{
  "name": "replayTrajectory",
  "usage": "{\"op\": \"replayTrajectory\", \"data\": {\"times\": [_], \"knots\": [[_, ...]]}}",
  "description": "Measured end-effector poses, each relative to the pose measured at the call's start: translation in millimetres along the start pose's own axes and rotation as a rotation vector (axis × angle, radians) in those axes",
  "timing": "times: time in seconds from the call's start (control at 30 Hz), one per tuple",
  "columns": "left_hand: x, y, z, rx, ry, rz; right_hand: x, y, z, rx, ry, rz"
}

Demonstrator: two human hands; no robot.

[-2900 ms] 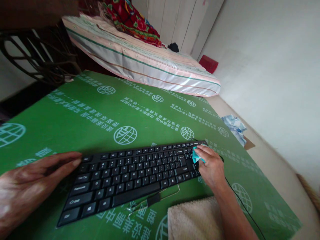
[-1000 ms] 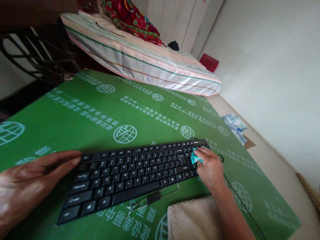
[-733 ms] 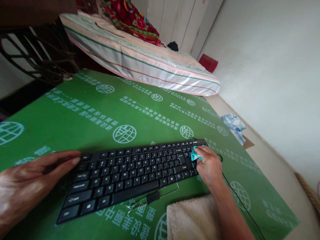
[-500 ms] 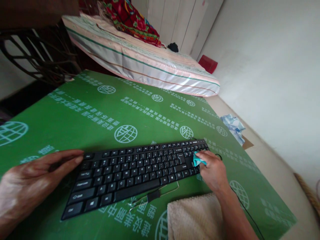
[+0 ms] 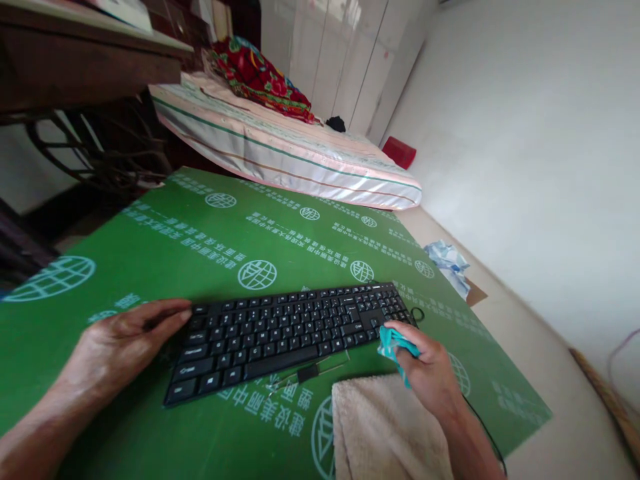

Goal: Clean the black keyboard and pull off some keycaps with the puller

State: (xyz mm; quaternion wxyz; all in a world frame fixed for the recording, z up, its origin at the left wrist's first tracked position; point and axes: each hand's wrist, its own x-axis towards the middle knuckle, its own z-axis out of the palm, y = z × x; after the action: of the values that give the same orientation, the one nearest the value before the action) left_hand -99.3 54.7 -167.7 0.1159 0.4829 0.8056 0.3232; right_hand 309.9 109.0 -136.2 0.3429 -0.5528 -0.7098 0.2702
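A black keyboard (image 5: pixel 280 332) lies on a green printed sheet (image 5: pixel 280 240) spread on the floor. My left hand (image 5: pixel 125 343) rests against the keyboard's left end, fingers curled on its edge. My right hand (image 5: pixel 427 370) is closed on a small teal cloth (image 5: pixel 393 341), held at the near right corner of the keyboard, just off the keys. The keyboard's black cable (image 5: pixel 417 313) loops past my right hand.
A beige fluffy towel (image 5: pixel 385 430) lies in front of me. A thin black tool (image 5: pixel 305 373) sits by the keyboard's near edge. A mattress (image 5: pixel 280 150) with a red blanket (image 5: pixel 257 73) lies beyond the sheet. Crumpled blue-white cloth (image 5: pixel 447 260) is at the sheet's right edge.
My right hand has drawn the teal cloth from the keyboard's far right keys toward its near right corner. The view has pulled back and up. My left hand stays at the left end.
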Motion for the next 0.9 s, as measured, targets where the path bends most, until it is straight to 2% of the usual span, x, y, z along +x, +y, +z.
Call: {"op": "replayTrajectory", "data": {"times": [0.1, 0.27, 0.37, 0.5, 0.63, 0.73, 0.8, 0.9], "knots": [[-2, 10, -4.7, -0.053, -0.073, -0.065, -17, -2, 1, 0.164, -0.023, 0.164], [-4, 17, -8.6, -0.062, -0.089, -0.074, -38, -7, 4, 0.595, -0.005, 0.457], [-5, 18, -8.7, -0.053, -0.101, -0.049, -45, -18, 6, 0.866, 0.002, 0.496], [-7, 19, -8.9, -0.059, -0.112, -0.047, -51, -27, 5, 0.99, -0.046, 0.479], [-9, 22, -10.8, -0.068, -0.116, -0.048, -55, -32, -7, 0.978, -0.178, 0.435], [-9, 21, -11.8, -0.063, -0.108, -0.035, -52, -34, -24, 0.859, -0.277, 0.362], [-9, 20, -11.9, -0.068, -0.1, -0.024, -49, -30, -38, 0.617, -0.275, 0.279], [-9, 18, -11.4, -0.077, -0.095, -0.006, -44, -15, -59, 0.209, -0.189, 0.173]]}}
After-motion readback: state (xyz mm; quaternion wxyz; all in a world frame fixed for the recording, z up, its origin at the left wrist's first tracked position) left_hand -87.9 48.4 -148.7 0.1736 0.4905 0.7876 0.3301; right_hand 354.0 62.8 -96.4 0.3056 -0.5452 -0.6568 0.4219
